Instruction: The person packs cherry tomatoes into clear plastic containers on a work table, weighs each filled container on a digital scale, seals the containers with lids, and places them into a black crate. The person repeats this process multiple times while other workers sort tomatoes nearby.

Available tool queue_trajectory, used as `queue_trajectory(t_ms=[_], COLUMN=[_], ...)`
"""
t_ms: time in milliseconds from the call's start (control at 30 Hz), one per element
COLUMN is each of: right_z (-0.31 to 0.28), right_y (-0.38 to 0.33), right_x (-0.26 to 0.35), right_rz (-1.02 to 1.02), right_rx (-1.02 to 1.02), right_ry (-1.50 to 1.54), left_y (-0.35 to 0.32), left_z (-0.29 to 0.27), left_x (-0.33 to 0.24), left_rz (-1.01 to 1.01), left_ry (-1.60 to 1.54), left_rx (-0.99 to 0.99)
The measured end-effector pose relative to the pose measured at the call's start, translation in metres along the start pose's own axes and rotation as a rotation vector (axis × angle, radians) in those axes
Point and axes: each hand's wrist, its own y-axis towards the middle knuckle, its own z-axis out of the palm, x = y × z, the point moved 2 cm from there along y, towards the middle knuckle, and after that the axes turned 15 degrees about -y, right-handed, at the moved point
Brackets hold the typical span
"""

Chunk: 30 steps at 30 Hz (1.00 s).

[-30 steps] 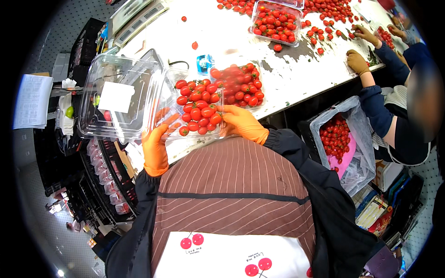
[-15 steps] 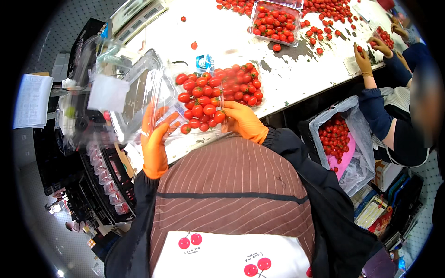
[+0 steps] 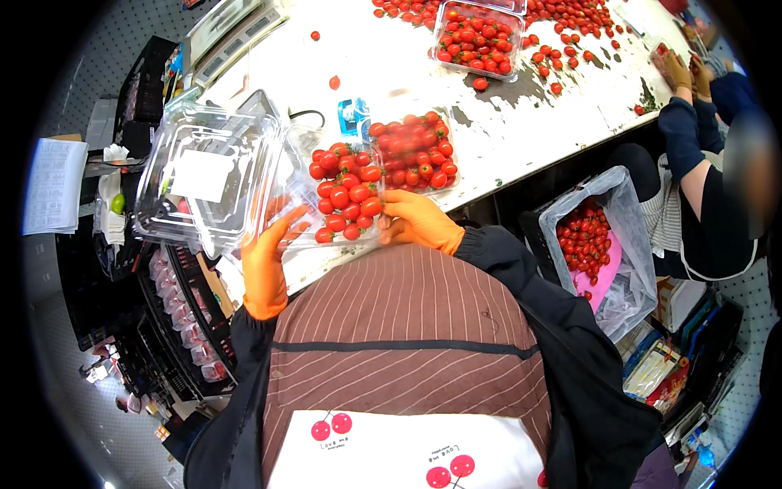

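My left hand point(image 3: 262, 273), in an orange glove, is closed on the lid side of a clear plastic clamshell box point(image 3: 303, 232). My right hand point(image 3: 423, 222), gloved alike, grips the box's right side near its lower corner. Red cherry tomatoes point(image 3: 346, 191) with some green stems lie in the box, gathered toward its right side. Its lid point(image 3: 155, 220), bearing a white label point(image 3: 199, 175), hangs open to the left. Just beyond my right hand, a second clear box of cherry tomatoes point(image 3: 415, 151) stands on the white table.
A filled tomato box point(image 3: 476, 41) and loose tomatoes point(image 3: 562, 16) occupy the far table. At right, a lined crate point(image 3: 631, 269) holds tomatoes and a pink sheet. Another person's gloved hands point(image 3: 684, 75) work at the far right. A blue-white packet point(image 3: 350, 116) lies behind my box.
The held box has shifted slightly left and its tomatoes have settled into a smaller heap. Its lid, blurred before, is steadier now. The other person's hands have moved farther right.
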Motion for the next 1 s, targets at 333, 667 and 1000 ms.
queue_trajectory(t_ms=[333,667,1000], right_z=[0.006,0.004,0.006], right_y=[-0.008,-0.005,0.001], right_x=[0.011,0.009,0.006], right_rz=[0.014,-0.003,0.010], right_rx=[-0.039,-0.009,0.021], right_ry=[-0.050,-0.051,-0.124], left_y=[0.005,0.006,0.002], left_z=[-0.007,-0.003,-0.008], left_x=[0.003,0.000,-0.003], left_rz=[0.008,0.013,0.022], left_ry=[-0.002,0.024,0.149], left_rx=[0.013,0.021,0.056])
